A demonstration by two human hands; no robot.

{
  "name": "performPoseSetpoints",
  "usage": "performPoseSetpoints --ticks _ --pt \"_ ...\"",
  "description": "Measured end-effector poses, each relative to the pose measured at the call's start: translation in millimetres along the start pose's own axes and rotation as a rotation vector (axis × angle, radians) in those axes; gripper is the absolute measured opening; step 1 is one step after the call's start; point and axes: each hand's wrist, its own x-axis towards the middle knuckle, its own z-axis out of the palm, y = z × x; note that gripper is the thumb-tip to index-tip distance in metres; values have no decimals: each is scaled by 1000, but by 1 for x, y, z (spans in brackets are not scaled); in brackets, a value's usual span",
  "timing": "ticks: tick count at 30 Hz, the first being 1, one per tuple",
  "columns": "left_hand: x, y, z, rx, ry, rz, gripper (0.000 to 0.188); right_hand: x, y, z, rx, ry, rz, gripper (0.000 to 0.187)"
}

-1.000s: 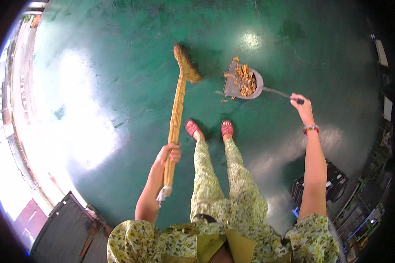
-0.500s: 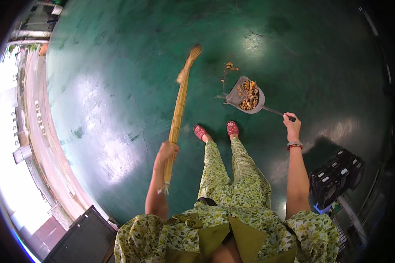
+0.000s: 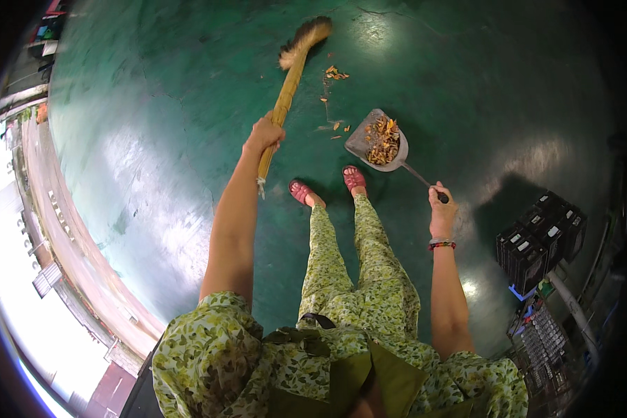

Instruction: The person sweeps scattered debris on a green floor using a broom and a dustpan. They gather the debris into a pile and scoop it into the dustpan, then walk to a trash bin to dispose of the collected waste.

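Observation:
My left hand (image 3: 265, 134) is closed round the handle of a straw broom (image 3: 285, 94). The broom slants away from me, and its bristles are spread low at the far end, left of a small heap of dry leaves (image 3: 336, 72). By its dark grip end, my right hand (image 3: 442, 209) holds a long-handled metal dustpan (image 3: 359, 144). Brown and orange leaves (image 3: 383, 141) lie inside the pan, whose open edge faces left. A few loose leaf bits (image 3: 337, 127) are on the floor just left of that edge.
The floor (image 3: 188, 104) is green and glossy. Stacked black crates (image 3: 540, 237) stand at the right, with a grey pole (image 3: 571, 306) and a dark rack (image 3: 547, 341) nearer me. At the far left a bright opening shows a paved strip (image 3: 63, 202).
My left arm has stretched forward, carrying the broom farther away with its bristles now spread. The dustpan has shifted slightly, and leaf bits now lie beside its open edge.

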Motion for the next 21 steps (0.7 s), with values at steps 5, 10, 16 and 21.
performPoseSetpoints --ticks 5,10,16,21 --pt "-26 -66 41 242 72 16 55 -17 -11 1 -102 -36 -35 9" --pt "-110 -74 47 109 -152 -100 67 -24 -4 -3 -168 -43 -89 13" --pt "-161 -95 75 -212 -329 -115 70 -16 -10 -10 -447 -126 -73 19" --pt "-194 -97 94 -416 -429 -141 70 -16 -14 -14 -562 -134 -71 22"
